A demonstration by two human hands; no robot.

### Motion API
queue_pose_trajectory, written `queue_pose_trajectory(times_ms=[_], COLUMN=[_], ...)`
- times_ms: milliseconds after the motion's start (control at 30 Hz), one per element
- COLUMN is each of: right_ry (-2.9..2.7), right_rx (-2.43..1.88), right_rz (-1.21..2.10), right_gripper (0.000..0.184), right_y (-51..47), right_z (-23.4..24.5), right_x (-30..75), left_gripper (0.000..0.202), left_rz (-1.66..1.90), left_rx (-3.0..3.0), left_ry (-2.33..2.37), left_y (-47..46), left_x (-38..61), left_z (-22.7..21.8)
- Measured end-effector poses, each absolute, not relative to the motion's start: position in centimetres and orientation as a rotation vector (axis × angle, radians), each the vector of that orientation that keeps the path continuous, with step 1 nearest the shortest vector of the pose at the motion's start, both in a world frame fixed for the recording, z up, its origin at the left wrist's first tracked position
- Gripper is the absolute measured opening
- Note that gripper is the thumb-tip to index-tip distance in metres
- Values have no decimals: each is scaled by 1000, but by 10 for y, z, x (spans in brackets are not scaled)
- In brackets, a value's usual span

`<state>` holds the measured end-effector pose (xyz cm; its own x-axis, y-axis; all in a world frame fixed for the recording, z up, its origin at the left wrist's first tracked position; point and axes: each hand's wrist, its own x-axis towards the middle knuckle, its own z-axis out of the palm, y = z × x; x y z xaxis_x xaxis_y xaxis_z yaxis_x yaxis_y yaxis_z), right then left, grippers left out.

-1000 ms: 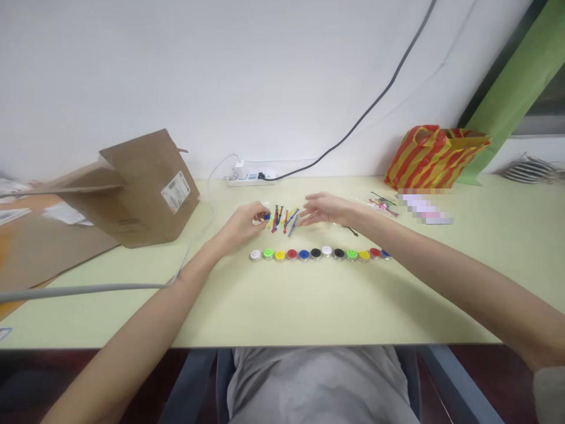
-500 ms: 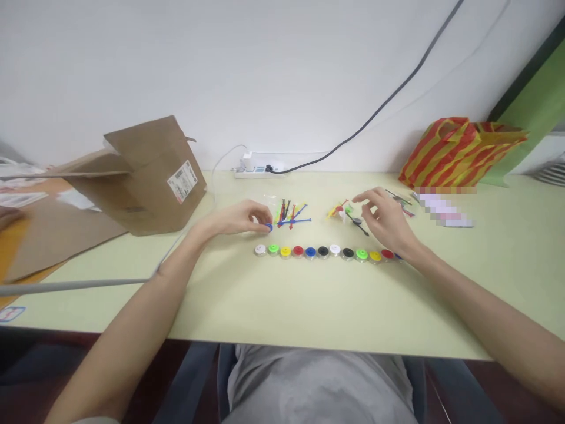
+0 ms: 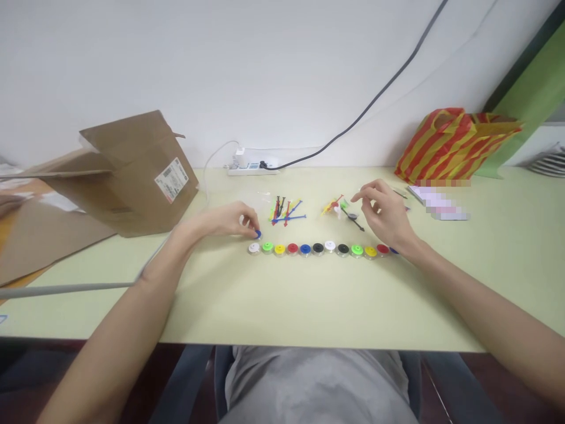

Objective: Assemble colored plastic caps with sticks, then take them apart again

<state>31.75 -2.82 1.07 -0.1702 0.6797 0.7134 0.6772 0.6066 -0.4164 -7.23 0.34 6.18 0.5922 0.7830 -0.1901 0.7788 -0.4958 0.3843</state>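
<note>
Twelve discs (image 3: 318, 248) with coloured tops, set on clear bases, stand side by side in a row across the desk (image 3: 282, 306); the blue one at the right end is partly covered by the right wrist. The left hand (image 3: 233, 219) pinches a blue disc (image 3: 258, 235) between thumb and fingers, just behind the white disc at the row's left end; whether it touches the desk cannot be told. The right hand (image 3: 385, 215) is above the desk with its fingers loosely curled and apart, no object visible in them, near a black arrow (image 3: 358, 224).

Progress, as judged here: the row appears well advanced, while the pinched disc remains outside it. Also outside it are a pile of arrows (image 3: 286, 214), some crossing one another, and a mixed group (image 3: 334, 206) of yellow, red, green and white parts, too small to separate clearly.

Compared with half a second earlier, the pinched disc has shifted from beside the pile of arrows towards the row's left end. The right hand keeps its place by the mixed group; a second earlier it was over the desk beside the pile.
</note>
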Motion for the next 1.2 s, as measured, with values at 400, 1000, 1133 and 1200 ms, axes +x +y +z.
queue_pose_trajectory(times_ms=[400,1000,1133,1200], right_ry=[-2310,-1877,-1614,-1495], right_rx=[-1361,-1293,-1135,-1053], right_rz=[16,74,292,570], right_gripper=[32,17,15,15], right_y=[-11,-27,-41,-49], right_z=[0,25,32,33], right_x=[301,304,289,276], left_gripper=[22,29,28,27], left_rz=[123,903,1026,1051], left_rx=[2448,3254,3187,3161], left_ry=[1216,1149,1155,1146], left_y=[6,-28,-34,-36], left_x=[-80,-6,5,10], left_z=[61,51,50,47])
